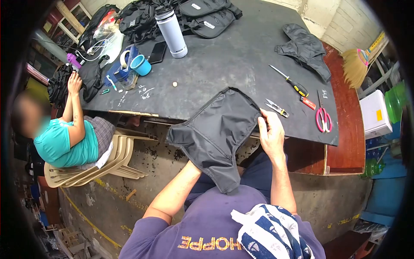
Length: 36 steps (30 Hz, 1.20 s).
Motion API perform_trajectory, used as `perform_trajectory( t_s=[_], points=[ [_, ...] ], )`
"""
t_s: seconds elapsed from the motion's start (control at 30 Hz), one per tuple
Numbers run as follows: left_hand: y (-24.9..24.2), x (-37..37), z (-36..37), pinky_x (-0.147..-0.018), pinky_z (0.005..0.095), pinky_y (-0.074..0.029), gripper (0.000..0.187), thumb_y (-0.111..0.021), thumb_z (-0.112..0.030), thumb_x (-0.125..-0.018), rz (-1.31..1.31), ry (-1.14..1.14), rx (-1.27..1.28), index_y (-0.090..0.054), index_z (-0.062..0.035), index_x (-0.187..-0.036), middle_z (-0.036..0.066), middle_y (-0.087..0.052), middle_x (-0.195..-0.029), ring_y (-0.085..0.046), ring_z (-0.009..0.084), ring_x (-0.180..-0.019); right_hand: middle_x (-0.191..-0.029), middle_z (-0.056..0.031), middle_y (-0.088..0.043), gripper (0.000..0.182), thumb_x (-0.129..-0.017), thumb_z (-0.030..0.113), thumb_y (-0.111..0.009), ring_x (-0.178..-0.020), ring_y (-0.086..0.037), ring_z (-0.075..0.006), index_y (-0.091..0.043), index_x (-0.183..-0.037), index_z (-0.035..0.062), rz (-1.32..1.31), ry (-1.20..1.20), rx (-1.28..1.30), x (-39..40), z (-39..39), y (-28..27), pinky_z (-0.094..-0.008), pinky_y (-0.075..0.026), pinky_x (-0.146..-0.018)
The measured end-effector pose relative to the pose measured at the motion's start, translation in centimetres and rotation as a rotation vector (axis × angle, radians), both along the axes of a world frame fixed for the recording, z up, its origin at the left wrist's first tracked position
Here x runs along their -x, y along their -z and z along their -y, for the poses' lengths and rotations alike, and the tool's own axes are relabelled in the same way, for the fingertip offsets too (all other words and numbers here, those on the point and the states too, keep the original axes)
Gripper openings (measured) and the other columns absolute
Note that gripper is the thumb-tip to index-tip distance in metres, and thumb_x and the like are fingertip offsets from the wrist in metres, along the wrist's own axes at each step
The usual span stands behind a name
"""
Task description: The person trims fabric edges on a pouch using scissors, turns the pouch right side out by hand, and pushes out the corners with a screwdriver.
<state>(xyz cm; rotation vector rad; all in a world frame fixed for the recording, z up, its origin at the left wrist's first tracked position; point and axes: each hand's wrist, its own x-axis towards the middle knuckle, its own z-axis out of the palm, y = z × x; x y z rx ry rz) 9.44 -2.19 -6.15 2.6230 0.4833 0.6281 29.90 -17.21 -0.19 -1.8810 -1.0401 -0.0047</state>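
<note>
A dark grey fabric piece [217,131], shaped with a curved cut-out, hangs partly over the near edge of the black worktable [224,60] and droops toward my lap. My right hand [271,131] pinches its right edge at the table's rim. My left hand is hidden under the fabric; only my left forearm [172,194] shows, reaching up beneath it. Small thread snips [277,108] lie just beyond my right hand.
On the table lie a screwdriver [290,81], pink-handled scissors [323,117], a red cutter [308,102], another fabric piece [305,49], a white bottle [171,30], a phone [157,52], a blue cup [141,65] and black bags [202,15]. A person in a teal shirt [64,144] sits at left on stacked chairs.
</note>
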Motion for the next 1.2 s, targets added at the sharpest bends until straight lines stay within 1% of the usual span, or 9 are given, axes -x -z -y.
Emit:
perform_trajectory(
  t_s=[0.17, 0.27, 0.4, 0.67, 0.77, 0.93, 1.03, 1.13, 1.2],
  points=[
    [-2.6, -0.2, 1.1, -0.127, 0.0489, -0.028, 0.077, -0.065, -0.041, -0.100, 0.008, 0.006, 0.107, -0.036, -0.0060, -0.162, 0.017, -0.044, -0.158, -0.039, 0.0355, -0.148, -0.114, -0.0173, -0.071, 0.028, -0.103, 0.016, -0.064, -0.107, -0.068, -0.0358, -0.069, -0.125, -0.0001, 0.045, 0.004, -0.005, -0.3, -0.1, 0.5, -0.0414, -0.053, -0.096],
    [-2.5, -0.2, 1.2, -0.127, 0.0496, -0.025, 0.082, -0.067, -0.045, -0.097, -0.017, 0.056, 0.109, -0.035, -0.0066, -0.163, 0.017, -0.041, -0.161, -0.036, 0.0363, -0.150, -0.104, -0.0114, -0.068, 0.025, -0.103, 0.008, -0.065, -0.090, -0.066, -0.0219, -0.067, -0.126, -0.0020, 0.099, 0.007, -0.043, -0.3, -0.1, 0.9, -0.0328, -0.054, -0.084],
    [-1.7, -0.9, 1.2, -0.128, 0.0503, -0.023, 0.087, -0.068, -0.049, -0.095, -0.033, 0.119, 0.105, -0.034, -0.0071, -0.163, 0.018, -0.038, -0.163, -0.033, 0.0371, -0.153, -0.113, -0.0168, -0.070, 0.028, -0.102, 0.014, -0.064, -0.106, -0.069, -0.0339, -0.069, -0.126, -0.0002, 0.015, -0.004, -0.022, -0.2, 0.1, 0.7, -0.0410, -0.054, -0.095],
    [-2.9, -2.6, 1.7, -0.125, 0.0482, -0.029, 0.074, -0.063, -0.042, -0.102, 0.227, 0.140, 0.464, -0.037, -0.0053, -0.160, 0.017, -0.044, -0.158, -0.041, 0.0336, -0.146, -0.112, -0.0143, -0.070, 0.036, -0.094, 0.008, -0.071, -0.103, -0.070, -0.0287, -0.067, -0.129, 0.0011, 0.061, -0.026, -0.027, 0.0, 0.3, 0.6, -0.0397, -0.056, -0.088],
    [-2.5, -3.2, 1.2, -0.122, 0.0479, -0.033, 0.068, -0.062, -0.044, -0.102, 0.104, 0.007, -0.054, -0.045, -0.0061, -0.156, 0.016, -0.053, -0.151, -0.048, 0.0351, -0.141, -0.113, -0.0134, -0.070, 0.037, -0.093, 0.006, -0.072, -0.102, -0.070, -0.0278, -0.067, -0.130, 0.0010, -0.018, -0.003, -0.036, 0.5, 0.5, 0.1, -0.0382, -0.056, -0.086],
    [-1.3, -7.0, -4.5, -0.126, 0.0428, -0.028, 0.072, -0.060, -0.047, -0.100, -0.016, -0.126, -0.477, -0.045, -0.0062, -0.157, 0.016, -0.050, -0.156, -0.042, 0.0326, -0.147, -0.112, -0.0090, -0.068, 0.041, -0.091, 0.007, -0.077, -0.100, -0.066, -0.0184, -0.063, -0.129, 0.0003, -0.016, -0.029, -0.082, 0.2, 1.2, 0.7, -0.0310, -0.053, -0.082],
    [-3.0, -9.4, -6.9, -0.113, 0.0423, -0.043, 0.050, -0.057, -0.044, -0.103, -0.006, 0.049, 0.306, -0.066, -0.0085, -0.136, 0.014, -0.065, -0.136, -0.059, 0.0288, -0.130, -0.111, -0.0107, -0.066, 0.046, -0.087, 0.009, -0.080, -0.096, -0.065, -0.0182, -0.060, -0.127, 0.0010, -0.128, -0.144, -0.143, 1.4, 1.4, 0.4, -0.0312, -0.052, -0.080],
    [-5.4, -12.0, -7.8, -0.113, 0.0423, -0.044, 0.050, -0.057, -0.044, -0.102, 0.019, 0.037, 0.260, -0.066, -0.0086, -0.136, 0.014, -0.066, -0.136, -0.059, 0.0290, -0.129, -0.101, -0.0088, -0.064, 0.054, -0.079, 0.010, -0.086, -0.084, -0.061, -0.0176, -0.054, -0.122, 0.0036, -0.151, -0.352, -0.432, 4.9, 0.3, -0.1, -0.0313, -0.049, -0.074],
    [-5.7, -12.5, -6.9, -0.113, 0.0423, -0.044, 0.050, -0.058, -0.044, -0.102, 0.013, 0.030, 0.256, -0.066, -0.0087, -0.136, 0.014, -0.066, -0.136, -0.060, 0.0291, -0.129, -0.093, -0.0075, -0.061, 0.046, -0.078, 0.010, -0.085, -0.080, -0.059, -0.0185, -0.057, -0.114, 0.0040, -0.114, -0.385, -0.487, 8.4, -1.5, -2.6, -0.0318, -0.048, -0.071]
  ],
)
